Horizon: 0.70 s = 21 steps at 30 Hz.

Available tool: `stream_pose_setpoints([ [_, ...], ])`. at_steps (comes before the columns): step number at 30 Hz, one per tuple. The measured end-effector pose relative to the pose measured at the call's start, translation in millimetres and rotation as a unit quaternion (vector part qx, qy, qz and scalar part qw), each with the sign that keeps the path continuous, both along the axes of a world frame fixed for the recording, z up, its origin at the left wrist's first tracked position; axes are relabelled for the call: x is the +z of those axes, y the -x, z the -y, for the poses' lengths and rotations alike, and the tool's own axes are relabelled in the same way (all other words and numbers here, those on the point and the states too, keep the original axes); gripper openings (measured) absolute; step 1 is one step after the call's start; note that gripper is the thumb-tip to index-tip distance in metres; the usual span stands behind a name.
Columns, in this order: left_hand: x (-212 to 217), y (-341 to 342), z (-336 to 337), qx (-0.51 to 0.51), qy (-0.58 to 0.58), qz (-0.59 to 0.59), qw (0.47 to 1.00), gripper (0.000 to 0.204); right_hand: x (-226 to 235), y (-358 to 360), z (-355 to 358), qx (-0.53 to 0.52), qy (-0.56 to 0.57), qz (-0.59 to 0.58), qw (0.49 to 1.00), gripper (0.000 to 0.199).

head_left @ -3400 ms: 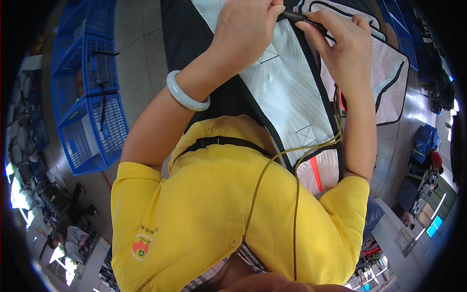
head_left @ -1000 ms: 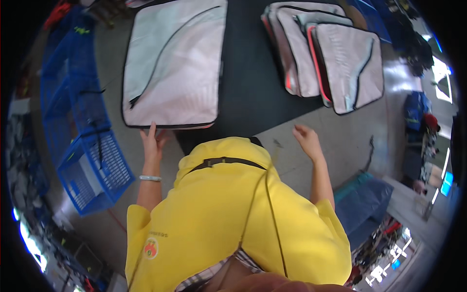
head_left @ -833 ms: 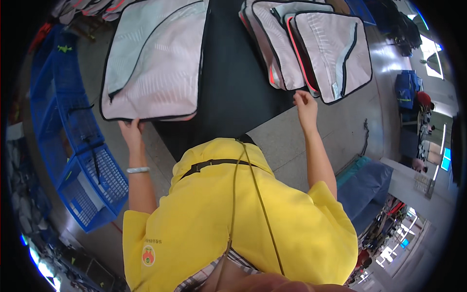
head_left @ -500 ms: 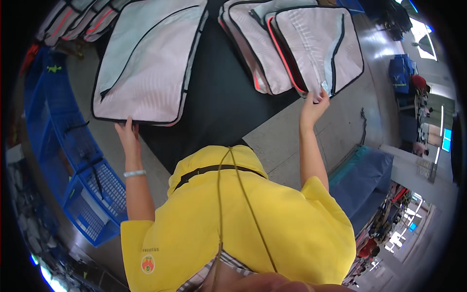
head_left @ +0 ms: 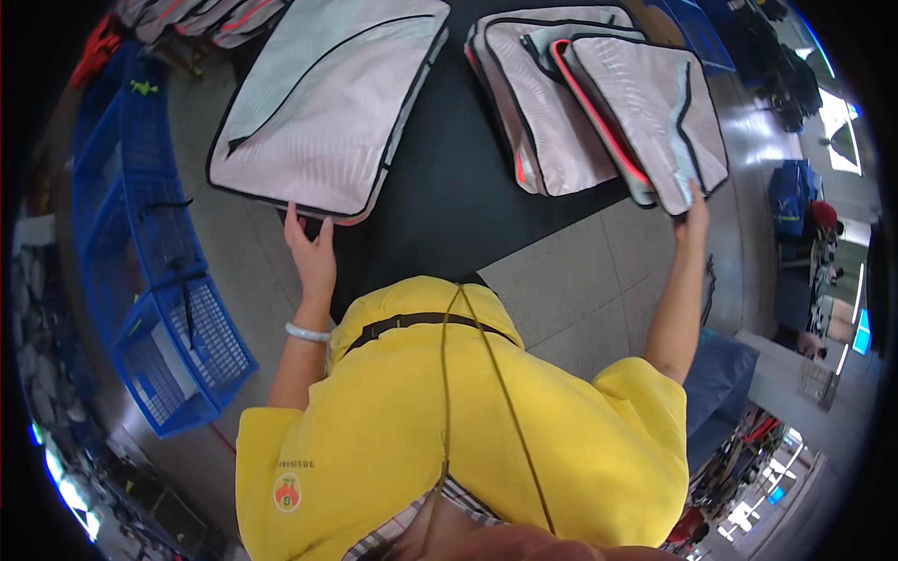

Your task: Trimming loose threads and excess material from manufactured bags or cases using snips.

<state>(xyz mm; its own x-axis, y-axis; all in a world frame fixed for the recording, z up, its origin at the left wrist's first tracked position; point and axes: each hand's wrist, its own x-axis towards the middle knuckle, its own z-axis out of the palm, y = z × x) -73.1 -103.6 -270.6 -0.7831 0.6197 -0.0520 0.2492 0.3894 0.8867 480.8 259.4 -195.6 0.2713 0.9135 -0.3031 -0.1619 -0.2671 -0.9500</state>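
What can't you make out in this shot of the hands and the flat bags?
- Right hand, head view: palm and grip hidden behind the top bag of the stack.
- Left hand: fingertips tucked under the big bag.
- Bags at the top left: cut off by the picture's rim.

A bare strip of black table [head_left: 449, 187] runs toward twelve o'clock between the big grey panel [head_left: 327, 103] at eleven and the stacked panels [head_left: 608, 103] at one; I could pass a hand there. My left hand [head_left: 313, 257] sits at that panel's near edge, my right hand [head_left: 694, 201] at the stack's corner. Blue crates [head_left: 159, 309] crowd nine o'clock. Grey floor [head_left: 580, 290] lies open at three.
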Motion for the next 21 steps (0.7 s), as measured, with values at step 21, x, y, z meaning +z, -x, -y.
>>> stream_pose_setpoints([
  [21, 203.6, -10.8, -30.9, -0.09, -0.221, -0.212, 0.948, 0.042, 432.2, 197.7, 122.0, 0.218, -0.453, 0.809, 0.304, 0.01],
])
